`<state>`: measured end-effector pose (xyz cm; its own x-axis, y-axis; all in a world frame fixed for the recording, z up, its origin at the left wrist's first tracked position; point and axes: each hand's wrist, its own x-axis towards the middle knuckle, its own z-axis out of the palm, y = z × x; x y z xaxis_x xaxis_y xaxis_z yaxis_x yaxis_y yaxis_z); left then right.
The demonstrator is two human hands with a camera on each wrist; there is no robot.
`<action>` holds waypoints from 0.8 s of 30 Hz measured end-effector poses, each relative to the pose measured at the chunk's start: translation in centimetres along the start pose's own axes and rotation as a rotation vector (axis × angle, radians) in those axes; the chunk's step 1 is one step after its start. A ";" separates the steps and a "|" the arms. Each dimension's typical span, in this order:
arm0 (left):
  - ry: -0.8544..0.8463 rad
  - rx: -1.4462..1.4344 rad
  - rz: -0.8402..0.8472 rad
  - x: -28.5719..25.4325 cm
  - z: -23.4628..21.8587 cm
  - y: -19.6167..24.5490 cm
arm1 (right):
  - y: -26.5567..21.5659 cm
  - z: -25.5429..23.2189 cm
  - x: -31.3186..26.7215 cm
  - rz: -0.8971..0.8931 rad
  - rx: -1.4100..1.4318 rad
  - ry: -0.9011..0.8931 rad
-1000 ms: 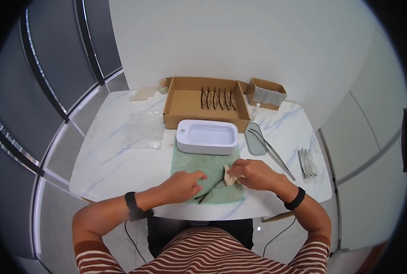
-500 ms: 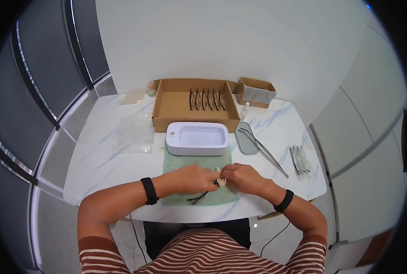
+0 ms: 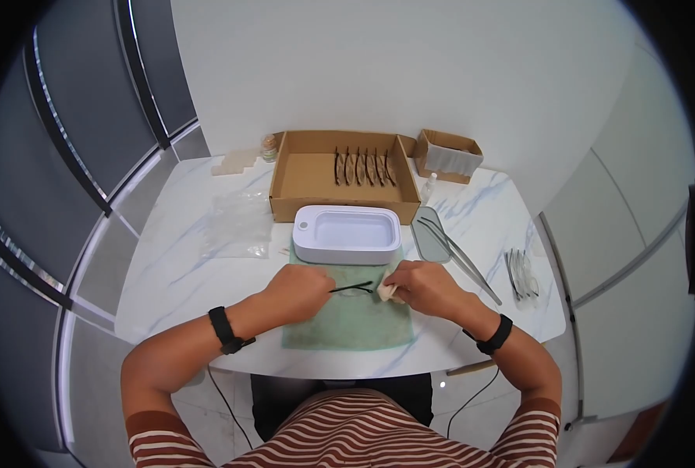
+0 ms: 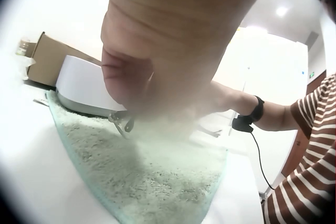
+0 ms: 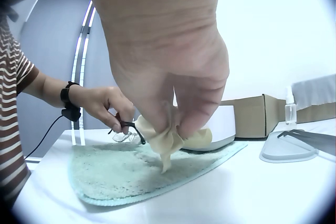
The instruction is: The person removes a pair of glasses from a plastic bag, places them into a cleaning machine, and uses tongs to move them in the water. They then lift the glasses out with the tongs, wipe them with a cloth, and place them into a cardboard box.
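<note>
My left hand pinches a pair of glasses above a green towel. The dark temples point right, towards the other hand, and the front of the frame is mostly hidden by the fingers. A beige cloth hangs bunched between the thumb and fingers of my right hand. In the right wrist view, the cloth's edge overlaps the tip of a temple. Behind both hands, a white cleaner tub stands at the towel's back edge.
An open cardboard box holds a row of several glasses. To the right lie long tweezers across a grey tray, and more glasses. A spray bottle, small box and plastic bags stand or lie around.
The glasses have passed from my right hand to my left, their temples swinging from lower left to right. My hands met around cloth and glasses, then drew apart; the right keeps the cloth.
</note>
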<state>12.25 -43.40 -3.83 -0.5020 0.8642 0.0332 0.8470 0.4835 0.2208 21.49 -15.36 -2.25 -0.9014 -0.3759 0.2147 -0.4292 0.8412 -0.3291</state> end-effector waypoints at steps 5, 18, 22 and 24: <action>-0.085 -0.052 -0.118 -0.8 0.4 -0.9 | -1.6 0.0 1.3 0.020 -0.154 -0.019; -0.107 -0.776 -0.305 -1.3 0.8 -2.1 | -3.7 4.1 4.4 -0.096 0.117 -0.040; -0.071 -0.823 -0.323 -1.9 0.1 -1.8 | -3.9 1.9 3.8 0.129 0.290 -0.002; -0.038 -0.643 -0.182 -2.4 0.5 -2.2 | -2.7 1.8 3.1 0.176 0.343 0.043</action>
<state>11.66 -46.51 -4.87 -0.6102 0.7869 -0.0915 0.4710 0.4532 0.7568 19.72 -19.52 -2.39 -0.9628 -0.2146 0.1641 -0.2692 0.7097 -0.6511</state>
